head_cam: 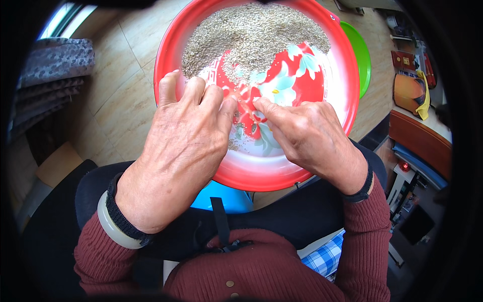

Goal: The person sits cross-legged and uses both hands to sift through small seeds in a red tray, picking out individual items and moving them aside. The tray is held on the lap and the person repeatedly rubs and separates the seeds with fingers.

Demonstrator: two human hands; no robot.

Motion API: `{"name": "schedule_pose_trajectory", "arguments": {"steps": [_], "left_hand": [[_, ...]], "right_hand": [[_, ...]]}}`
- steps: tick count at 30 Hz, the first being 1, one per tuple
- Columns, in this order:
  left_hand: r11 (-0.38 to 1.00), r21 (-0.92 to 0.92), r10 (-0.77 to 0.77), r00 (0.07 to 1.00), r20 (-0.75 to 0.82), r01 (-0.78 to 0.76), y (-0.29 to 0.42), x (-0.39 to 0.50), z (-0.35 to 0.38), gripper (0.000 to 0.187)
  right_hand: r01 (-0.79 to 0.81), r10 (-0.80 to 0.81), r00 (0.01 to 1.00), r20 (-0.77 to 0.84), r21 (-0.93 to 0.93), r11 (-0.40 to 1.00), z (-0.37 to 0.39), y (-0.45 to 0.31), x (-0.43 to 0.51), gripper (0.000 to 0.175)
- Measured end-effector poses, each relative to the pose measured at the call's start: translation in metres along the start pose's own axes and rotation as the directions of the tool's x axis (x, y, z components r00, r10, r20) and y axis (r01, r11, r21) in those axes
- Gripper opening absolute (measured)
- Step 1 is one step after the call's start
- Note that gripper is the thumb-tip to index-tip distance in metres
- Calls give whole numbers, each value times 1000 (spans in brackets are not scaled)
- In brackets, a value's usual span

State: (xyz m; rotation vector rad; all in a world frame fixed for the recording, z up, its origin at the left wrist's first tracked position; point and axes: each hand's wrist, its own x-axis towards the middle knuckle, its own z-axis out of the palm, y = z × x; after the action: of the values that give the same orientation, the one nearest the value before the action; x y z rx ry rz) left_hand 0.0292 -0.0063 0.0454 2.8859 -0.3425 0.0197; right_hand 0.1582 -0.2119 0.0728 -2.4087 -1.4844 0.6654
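A round red and white enamel tray [264, 177] with a flower pattern lies before me above my lap. Small pale grains [260, 34] are heaped over its far half, and a thin trail of them runs down the middle. My left hand [185, 132] is over the tray's left side, palm down, fingers bent and spread, its fingertips near the edge of the heap. From the right, my right hand [309, 132] reaches in with its index fingertip near the tray's middle, close to my left thumb. Its other fingers are curled under and partly hidden, so whether it pinches any grains is unclear.
Below the tray a blue plastic container [222, 196] shows, and a green plastic rim [356, 56] sticks out at the right. A patterned cloth [56, 60] hangs at the far left. Shelves with boxes and a wooden cabinet panel [419, 139] stand at the right.
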Motion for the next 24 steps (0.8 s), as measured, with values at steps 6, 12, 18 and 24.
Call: {"name": "schedule_pose_trajectory", "arguments": {"steps": [6,12,18,24], "left_hand": [[1000,-6,0,1000,8,0,1,2,2,39],[998,-51,-34,990,140,41,2,1,-9,46],[999,-41,23,977,214,-14,1,0,-18,32],[999,-32,14,991,133,-10,1,0,-14,31]], "right_hand": [[83,-82,997,-14,86,993,-1,5,0,29],[7,-2,998,-65,88,996,-1,8,0,28],[-26,26,1000,-11,-16,1000,-3,7,-2,28],[68,-68,997,-30,19,997,4,-1,-5,32]]}}
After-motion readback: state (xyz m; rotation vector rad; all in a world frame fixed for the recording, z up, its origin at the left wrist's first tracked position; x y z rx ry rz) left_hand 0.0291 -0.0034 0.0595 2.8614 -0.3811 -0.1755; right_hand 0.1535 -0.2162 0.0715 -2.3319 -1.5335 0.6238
